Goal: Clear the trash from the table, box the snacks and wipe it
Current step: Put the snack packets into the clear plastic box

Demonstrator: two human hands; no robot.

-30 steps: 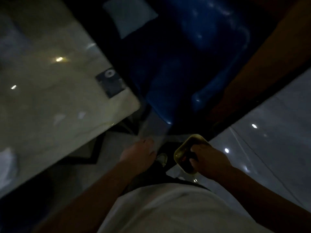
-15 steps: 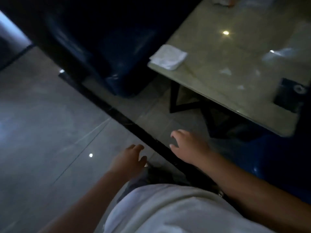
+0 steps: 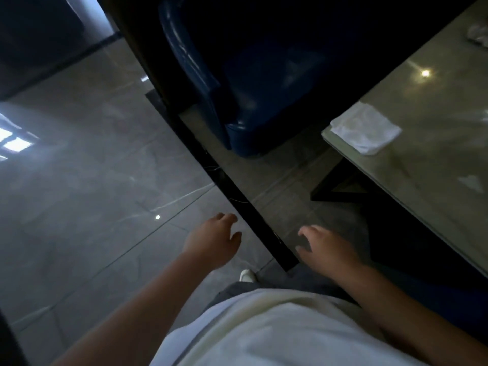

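Note:
The scene is dim. A glossy stone table (image 3: 433, 107) fills the right side. A folded white cloth (image 3: 365, 129) lies at its near-left corner. Crumpled pale wrappers (image 3: 479, 35) sit at the far right edge of the tabletop, and small scraps (image 3: 471, 182) lie near the front edge. My left hand (image 3: 214, 241) hangs over the floor with fingers apart, holding nothing. My right hand (image 3: 326, 248) is low beside the table's near edge, fingers spread and empty.
A blue upholstered chair (image 3: 237, 96) stands left of the table. A black floor strip (image 3: 237, 202) runs diagonally between my hands. The table's dark leg frame (image 3: 338, 186) shows under the top. Grey polished floor tiles (image 3: 92, 180) spread to the left.
One second ago my right hand held a small yellow-rimmed container and my left touched a clear bag; both hands are now empty. My view has swung left and the table has shifted to the right.

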